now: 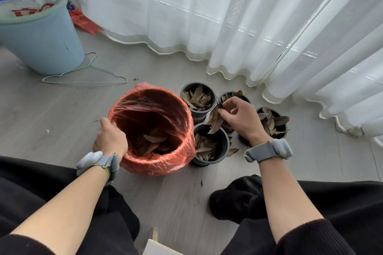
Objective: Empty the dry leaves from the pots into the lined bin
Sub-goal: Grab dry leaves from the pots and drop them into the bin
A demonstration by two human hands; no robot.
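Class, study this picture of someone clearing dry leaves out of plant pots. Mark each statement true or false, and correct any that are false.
1. The left hand grips the rim of the bin. True.
2. The bin's liner is blue. False: it is orange-red.
3. The right hand holds dry leaves. True.
4. The bin is empty. False: some brown leaves lie at its bottom.
5. The hanger is inside the blue bucket. False: it lies on the floor beside the bucket.
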